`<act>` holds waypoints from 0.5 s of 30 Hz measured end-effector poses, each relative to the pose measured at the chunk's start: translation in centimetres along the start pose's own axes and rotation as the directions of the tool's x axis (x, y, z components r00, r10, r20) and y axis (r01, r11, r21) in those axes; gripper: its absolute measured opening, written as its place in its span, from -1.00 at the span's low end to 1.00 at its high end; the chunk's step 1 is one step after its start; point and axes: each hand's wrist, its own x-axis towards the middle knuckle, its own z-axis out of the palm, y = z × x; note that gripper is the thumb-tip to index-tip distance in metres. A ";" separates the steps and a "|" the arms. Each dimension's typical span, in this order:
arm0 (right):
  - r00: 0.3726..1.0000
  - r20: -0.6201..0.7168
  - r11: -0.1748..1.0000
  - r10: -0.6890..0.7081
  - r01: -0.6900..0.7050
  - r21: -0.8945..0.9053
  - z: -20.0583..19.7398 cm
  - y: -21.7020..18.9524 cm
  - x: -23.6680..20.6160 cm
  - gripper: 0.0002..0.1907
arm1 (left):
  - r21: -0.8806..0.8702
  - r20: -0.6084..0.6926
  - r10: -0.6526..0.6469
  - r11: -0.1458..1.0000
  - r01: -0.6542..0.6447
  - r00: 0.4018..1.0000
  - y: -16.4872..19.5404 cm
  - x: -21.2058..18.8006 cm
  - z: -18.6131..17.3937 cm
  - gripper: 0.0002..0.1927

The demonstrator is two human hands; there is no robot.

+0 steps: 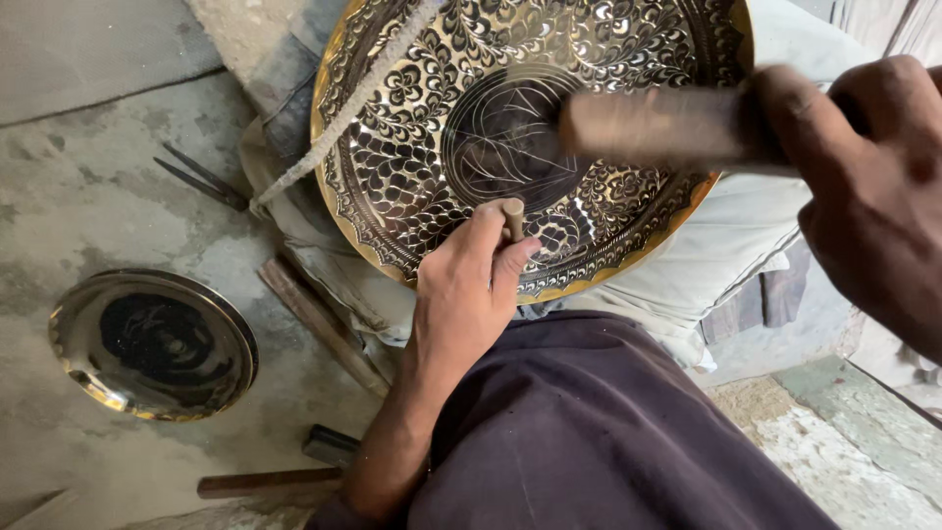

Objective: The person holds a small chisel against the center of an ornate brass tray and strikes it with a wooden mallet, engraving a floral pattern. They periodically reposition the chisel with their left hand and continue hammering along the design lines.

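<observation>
No packages, labels, signs or screens visible anywhere in frame.

Rough grey concrete floor

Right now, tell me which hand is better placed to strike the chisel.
Right. The right hand holds the wooden mallet raised just above the chisel, while the left hand is taken up pinching that chisel against the engraved brass plate.
</observation>
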 end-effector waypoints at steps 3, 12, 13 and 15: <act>0.983 0.112 0.940 0.147 -0.174 0.293 -0.2 -0.2 0.8 -0.39 | 0.011 -0.008 -0.024 1.000 0.024 1.000 -0.1 -0.1 0.0 -0.72; 0.978 0.172 0.938 0.121 -0.170 0.302 -1.4 -2.0 2.2 -0.47 | 0.026 0.012 0.004 1.000 -0.004 1.000 -0.3 -0.2 0.1 -0.76; 0.986 0.166 0.992 0.021 -0.041 0.116 -1.5 -2.0 2.2 -0.46 | 0.046 0.020 -0.007 0.999 0.006 1.000 -0.3 -0.2 0.1 -0.78; 0.982 0.186 0.991 0.045 -0.068 0.119 -1.5 -2.0 2.3 -0.45 | 0.044 0.024 -0.016 0.999 0.015 1.000 -0.2 -0.3 0.0 -0.77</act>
